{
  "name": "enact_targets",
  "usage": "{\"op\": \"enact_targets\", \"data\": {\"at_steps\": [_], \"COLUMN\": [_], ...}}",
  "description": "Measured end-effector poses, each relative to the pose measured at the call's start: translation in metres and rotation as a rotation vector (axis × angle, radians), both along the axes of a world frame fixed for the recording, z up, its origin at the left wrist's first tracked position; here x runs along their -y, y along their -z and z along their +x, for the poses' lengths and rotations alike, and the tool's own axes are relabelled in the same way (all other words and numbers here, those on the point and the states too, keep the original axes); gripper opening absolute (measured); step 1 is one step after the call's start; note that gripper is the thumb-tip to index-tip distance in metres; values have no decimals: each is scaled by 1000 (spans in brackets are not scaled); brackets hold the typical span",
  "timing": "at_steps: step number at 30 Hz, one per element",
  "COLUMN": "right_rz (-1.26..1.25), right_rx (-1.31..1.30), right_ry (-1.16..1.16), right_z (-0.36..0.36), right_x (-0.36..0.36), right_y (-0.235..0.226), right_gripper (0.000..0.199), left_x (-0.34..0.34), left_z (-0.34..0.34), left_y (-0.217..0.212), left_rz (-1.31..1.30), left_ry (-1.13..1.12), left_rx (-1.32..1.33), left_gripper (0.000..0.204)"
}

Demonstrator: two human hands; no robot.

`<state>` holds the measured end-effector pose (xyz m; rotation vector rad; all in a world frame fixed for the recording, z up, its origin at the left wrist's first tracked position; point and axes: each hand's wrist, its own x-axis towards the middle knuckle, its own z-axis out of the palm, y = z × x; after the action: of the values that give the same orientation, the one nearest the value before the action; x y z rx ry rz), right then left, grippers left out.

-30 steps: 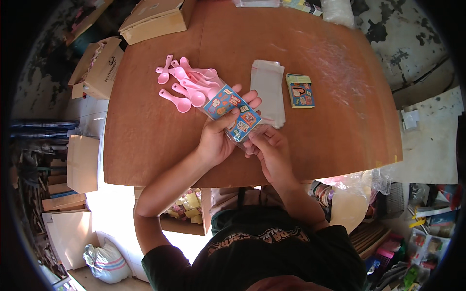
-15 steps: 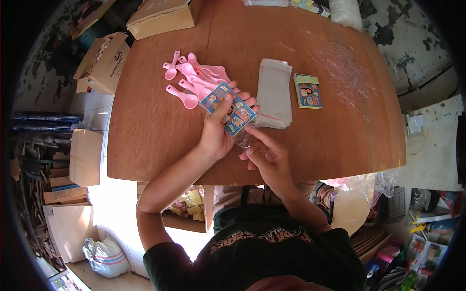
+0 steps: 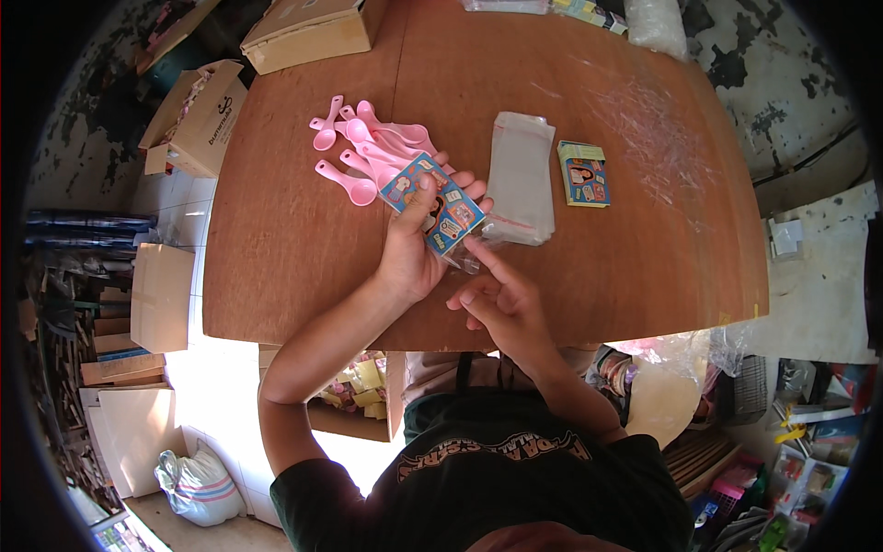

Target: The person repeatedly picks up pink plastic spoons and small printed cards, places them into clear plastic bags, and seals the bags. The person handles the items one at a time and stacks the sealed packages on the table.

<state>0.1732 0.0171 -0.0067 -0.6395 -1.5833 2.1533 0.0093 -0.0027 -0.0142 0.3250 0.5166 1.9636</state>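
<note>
My left hand (image 3: 409, 248) holds a blue printed card (image 3: 452, 219) tilted over the table, thumb on its face and fingers behind. A clear plastic bag (image 3: 466, 258) sticks out past the card's lower end; how far it wraps the card is hard to see. Close to that end is my right hand (image 3: 508, 302), index finger stretched toward the card's corner, the other fingers loosely bent with nothing visible in them. Pink measuring spoons (image 3: 361, 191) lie piled just beyond my left hand. To the right are a stack of clear plastic bags (image 3: 521, 175) and a small stack of similar cards (image 3: 586, 180).
The brown wooden table (image 3: 285, 267) carries a cardboard box (image 3: 308, 37) at its far left and a plastic roll (image 3: 655, 26) at the far right. Clear film scraps (image 3: 653, 147) lie on its right side. An open carton (image 3: 354, 423) stands below the near edge.
The fingers of my right hand have loosened and shifted slightly away from the bag's end, the index finger still pointing at the card. My left hand keeps the card nearly in place.
</note>
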Motion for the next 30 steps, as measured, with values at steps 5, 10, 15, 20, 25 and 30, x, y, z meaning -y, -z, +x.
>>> {"op": "enact_targets", "data": {"at_steps": [5, 10, 15, 20, 25, 30], "right_rz": [110, 307, 326, 201, 165, 160], "right_rx": [9, 5, -29, -62, -55, -59], "right_ry": [-23, -55, -82, -111, -98, -138], "right_z": [0, -2, -4, -6, -6, -7], "right_x": [0, 0, -3, -6, -6, -10], "right_y": [5, 5, 10, 11, 11, 7], "right_gripper": [63, 67, 68, 71, 75, 74], "left_x": [-1, 0, 2, 3, 6, 6], "left_z": [1, 1, 4, 6, 9, 11], "left_y": [2, 3, 3, 3, 2, 2], "left_rz": [23, 55, 61, 76, 56, 114], "left_ry": [14, 40, 115, 190, 259, 349], "left_rx": [-3, 10, 60, 38, -31, -83], "left_gripper": [42, 41, 43, 47, 51, 53]}}
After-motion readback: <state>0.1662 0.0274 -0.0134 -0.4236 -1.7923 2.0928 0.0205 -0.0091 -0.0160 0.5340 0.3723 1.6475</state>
